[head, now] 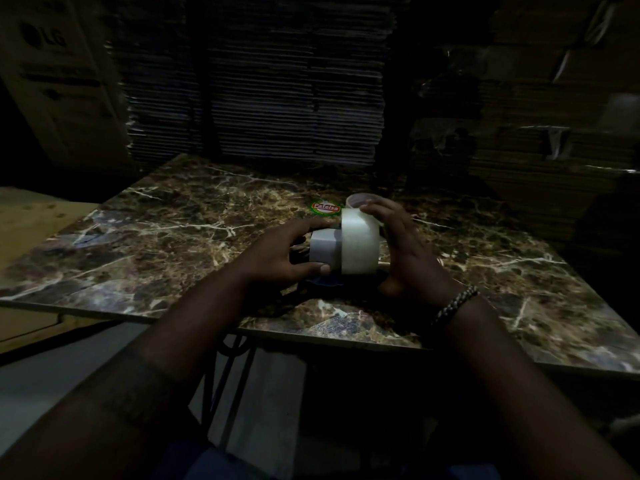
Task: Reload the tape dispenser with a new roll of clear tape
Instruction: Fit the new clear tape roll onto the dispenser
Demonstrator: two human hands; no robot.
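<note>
Just right of the frame's centre, both hands are working over a dark marble-patterned table (173,230). The right hand (405,251) is curling around the far and right side of a roll of clear tape (358,245), which is standing on edge with its pale, broad face turned toward the camera. The left hand (277,254) is gripping a grey-white piece (323,252) just left of the roll and touching it, thumb pressing along its lower edge, fingers wrapping over the top. Whether this piece is the dispenser's hub or an old core is hard to tell in the dim light. A dark shape sitting under the roll — possibly the tape dispenser (325,280) body — is mostly hidden.

A braided bracelet (455,304) is circling the right wrist. Just behind the right hand's fingertips, a small translucent cup (356,200) is standing on the table, and beside it to the left a round red-and-green sticker (325,207) is lying flat. Stacks of flattened cardboard (263,81) are filling the upper middle of the frame, with a printed carton (59,74) leaning at upper left.
</note>
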